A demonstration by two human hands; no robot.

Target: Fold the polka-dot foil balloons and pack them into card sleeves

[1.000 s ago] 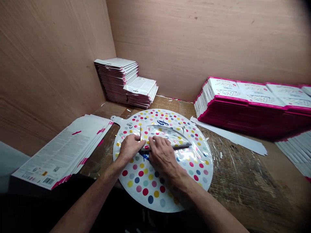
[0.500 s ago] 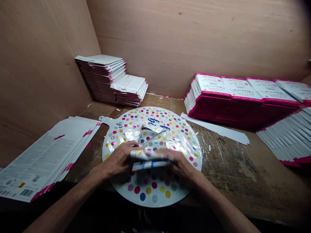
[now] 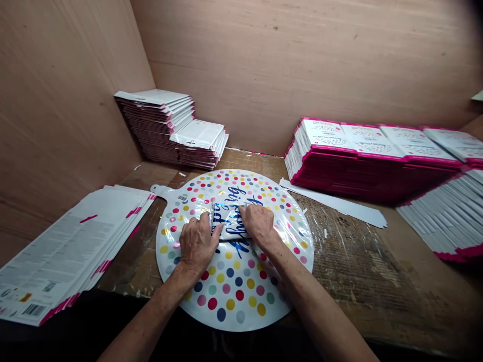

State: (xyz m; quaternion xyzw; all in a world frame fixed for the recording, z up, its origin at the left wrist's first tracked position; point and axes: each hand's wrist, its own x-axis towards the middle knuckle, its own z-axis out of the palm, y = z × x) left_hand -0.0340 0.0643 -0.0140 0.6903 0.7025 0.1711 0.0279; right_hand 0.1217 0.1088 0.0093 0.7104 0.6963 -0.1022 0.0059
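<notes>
A flat, round foil balloon (image 3: pixel 236 306) with coloured dots and blue lettering lies in front of me, its tail pointing left. On its middle rests a second foil balloon folded into a small rectangle (image 3: pixel 228 229), white and shiny with blue lettering. My left hand (image 3: pixel 196 244) grips the left edge of the folded balloon, thumb and forefinger on it. Curled closed, my right hand (image 3: pixel 259 223) presses on its right end, and the fingertips are partly hidden.
Folded white-and-pink cards form a stack (image 3: pixel 154 125) at the back left and rows (image 3: pixel 354 156) at the back right. Printed cards (image 3: pixel 75 241) lie fanned at the left. A white card strip (image 3: pixel 335 203) is on the cardboard-covered table (image 3: pixel 339 281), between wooden walls (image 3: pixel 241 75).
The folded balloon was held up, blurred, between both hands; now it lies flat on the round balloon. My right hand has moved up and inward onto it. More blue lettering shows.
</notes>
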